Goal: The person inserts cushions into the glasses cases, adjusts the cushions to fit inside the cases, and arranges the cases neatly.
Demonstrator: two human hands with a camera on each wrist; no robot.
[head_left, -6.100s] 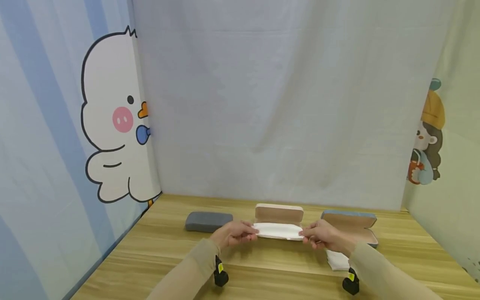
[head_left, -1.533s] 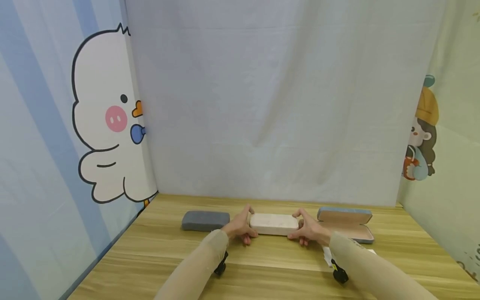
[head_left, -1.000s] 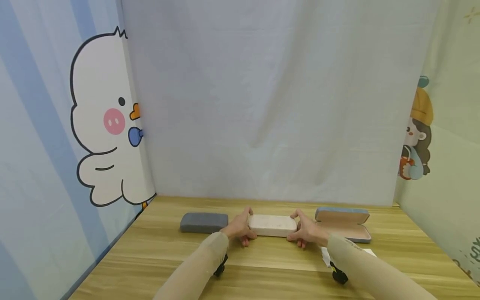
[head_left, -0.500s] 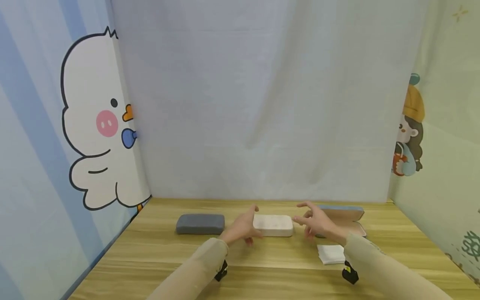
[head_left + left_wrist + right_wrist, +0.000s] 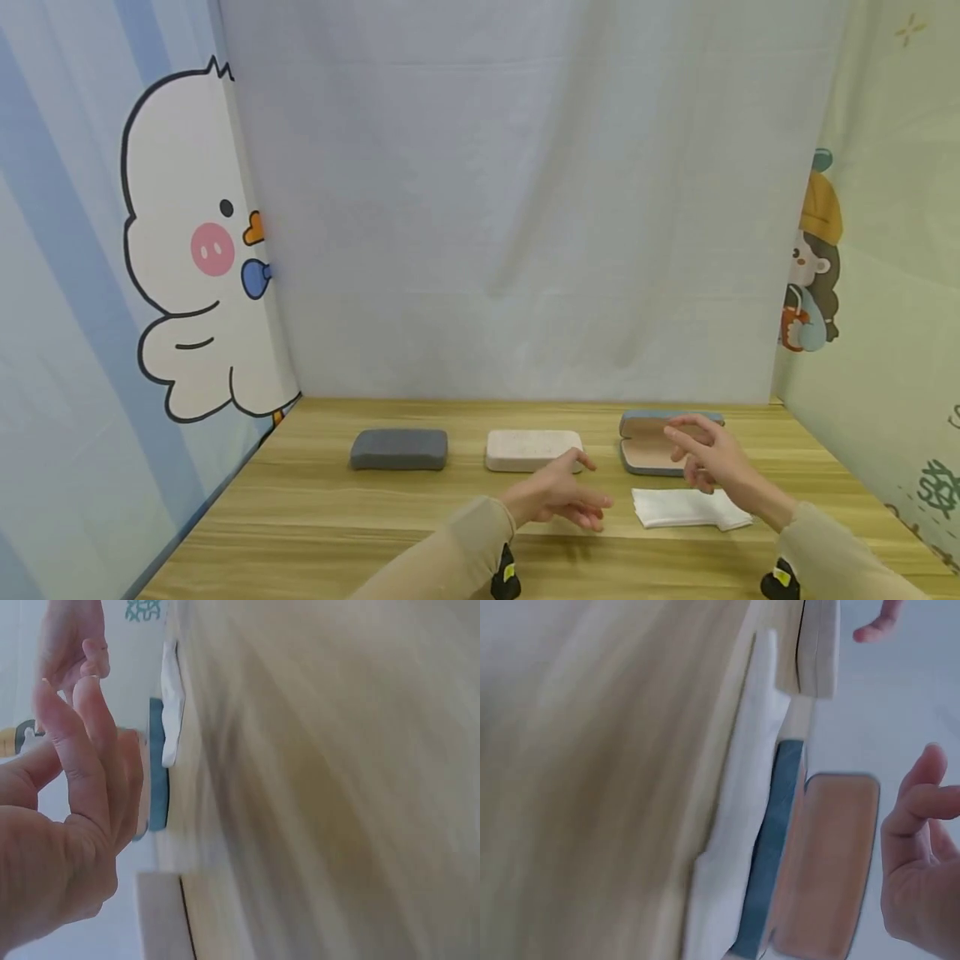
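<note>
Well, past the grey case and white case, the left hand hovers empty, relaxed; the folded cloth lies before the open blue case, the empty right hand seemingly touching neither. Pinching both cloth ends should keep folds flat.

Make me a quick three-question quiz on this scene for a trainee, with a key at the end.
1. Across the head view, which case is open? A: left; B: middle; C: right.
2. True or false: the left hand holds nothing.
3. Where does the cloth lie?

Key:
1. C, the blue case.
2. True.
3. On the table, in front of the blue case.
</note>
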